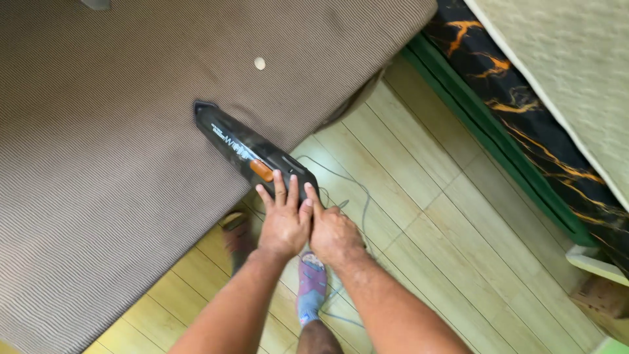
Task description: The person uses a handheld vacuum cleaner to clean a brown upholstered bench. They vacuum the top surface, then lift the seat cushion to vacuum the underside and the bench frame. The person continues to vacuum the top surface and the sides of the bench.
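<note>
A black handheld vacuum cleaner (239, 145) with an orange button (261, 170) lies with its nozzle on a brown ribbed cushion (98, 131). My left hand (283, 219) rests flat on the rear of the vacuum, fingers spread just below the orange button. My right hand (333, 233) grips the vacuum's handle end, right beside the left hand. A thin grey cord (357, 196) trails from the vacuum across the floor. A small pale round spot (260, 63) sits on the cushion beyond the nozzle.
Light wooden floor planks (426, 216) run below the cushion. A black and orange marbled surface with a green edge (517, 118) runs along the right under a pale textured cover (576, 72). My foot in a purple and blue sock (312, 288) stands under my arms.
</note>
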